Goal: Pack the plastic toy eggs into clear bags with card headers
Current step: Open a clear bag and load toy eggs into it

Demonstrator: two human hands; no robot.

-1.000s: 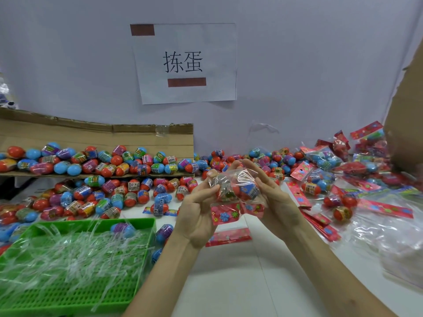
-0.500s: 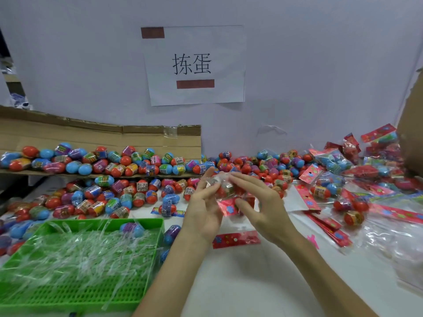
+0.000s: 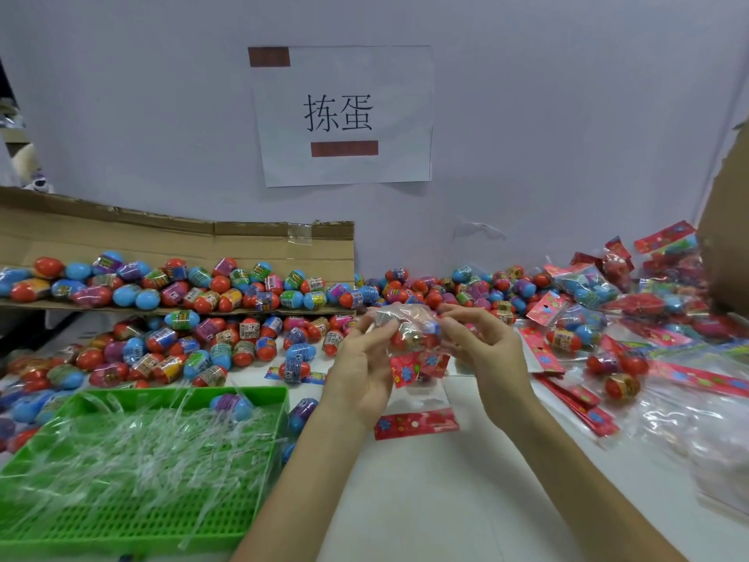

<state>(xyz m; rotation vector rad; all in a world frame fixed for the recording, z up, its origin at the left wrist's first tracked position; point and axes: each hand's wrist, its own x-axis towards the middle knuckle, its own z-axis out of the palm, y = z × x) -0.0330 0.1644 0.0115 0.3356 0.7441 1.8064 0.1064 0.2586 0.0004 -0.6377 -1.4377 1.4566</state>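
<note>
Bag (image 3: 413, 338) is held up off the table (image 3: 425, 500), ctr of view, btwn both hands, w/ a few eggs inside; red & blue ones show thru the film, but the count can't be told. Its red flower-print header (image 3: 417, 365) hangs at the low end, so the bag is upside down. Left hand (image 3: 360, 367) pinches the bag's upper left edge w/ thumb & fingertips, other fingers loosely curled. Right hand (image 3: 482, 354) pinches the upper right edge, fingers curled in. Just below, flat on the table, lies a spare bag (image 3: 417, 424), clear part toward the hands, red card end toward the person. To the left sits a green tray (image 3: 162, 393) full of clear strips (image 3: 133, 452), w/ one blue & purple egg (image 3: 233, 405) in its far right corner; another egg or two sit just beside the tray's right wall. Beyond the tray, loose eggs (image 3: 210, 350) cover the table in red, blue & purple, most w/ printed bands. More of them lie on a cardboard sheet (image 3: 182, 245) raised at the far left. On the right, packed bags (image 3: 583, 285) are heaped, & a stack of flat red cards (image 3: 579, 399) lies near the right forearm. Crumpled clear film is at the near right edge. At the back, a white wall (image 3: 567, 115) carries a paper sign (image 3: 344, 115) w/ two characters & two brown bars. A brown box (image 3: 725, 237) cuts in at the far right.
</note>
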